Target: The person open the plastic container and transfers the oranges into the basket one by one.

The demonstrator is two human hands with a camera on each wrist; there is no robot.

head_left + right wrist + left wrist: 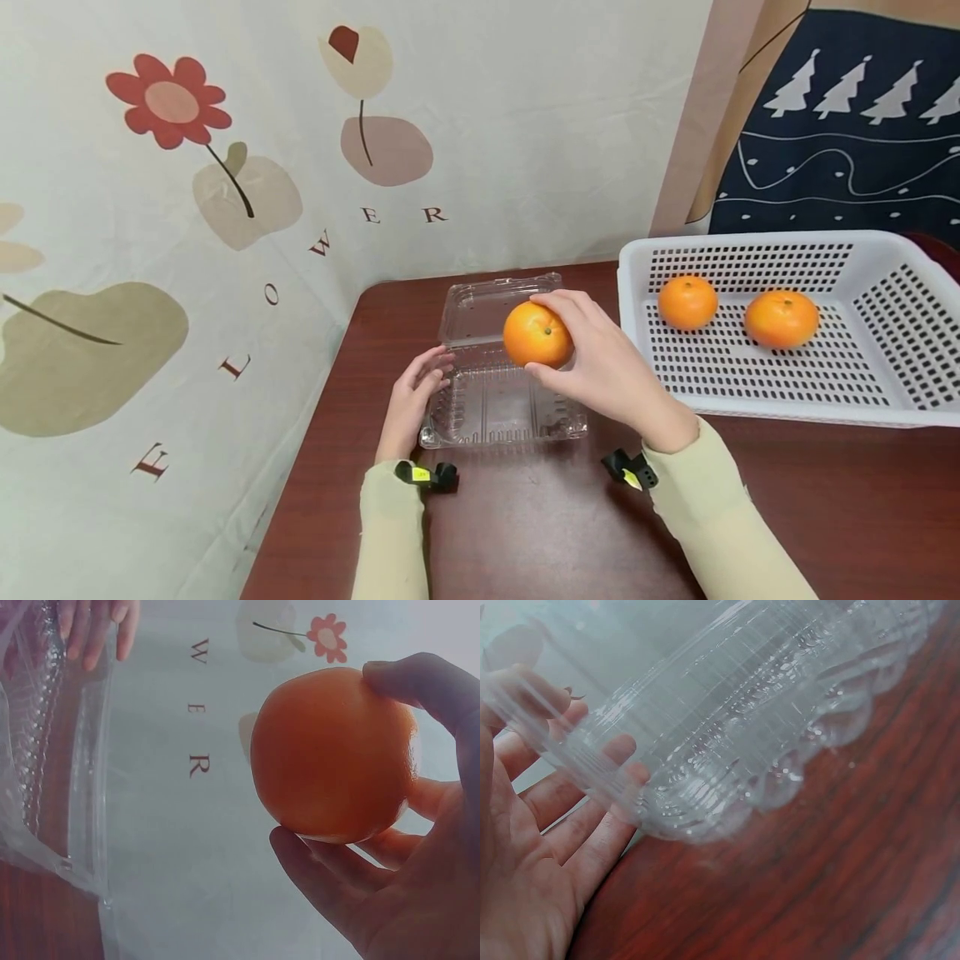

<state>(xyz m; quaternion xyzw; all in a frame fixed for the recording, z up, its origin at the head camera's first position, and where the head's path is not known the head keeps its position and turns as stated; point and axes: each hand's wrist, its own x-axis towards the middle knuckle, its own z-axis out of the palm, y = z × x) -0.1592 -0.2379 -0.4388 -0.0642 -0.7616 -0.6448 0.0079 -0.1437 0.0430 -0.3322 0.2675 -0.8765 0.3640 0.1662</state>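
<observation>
In the head view, my right hand (600,358) grips an orange (537,334) between thumb and fingers, above a clear plastic clamshell box (510,400). The right wrist view shows the orange (335,754) large and close, with the fingers curved about its side. The box lies open on the table, its lid (480,308) folded back toward the wall. At the box's left side is my left hand (411,398), its fingers extended and touching the wall. Through the clear plastic (727,742), the left wrist view shows those fingertips.
A white perforated basket (750,408) stands on the right with two oranges inside, one on the left (687,302) and one nearer its middle (782,319). The dark red-brown table (525,533) meets a printed cloth wall (525,167) at the back and left.
</observation>
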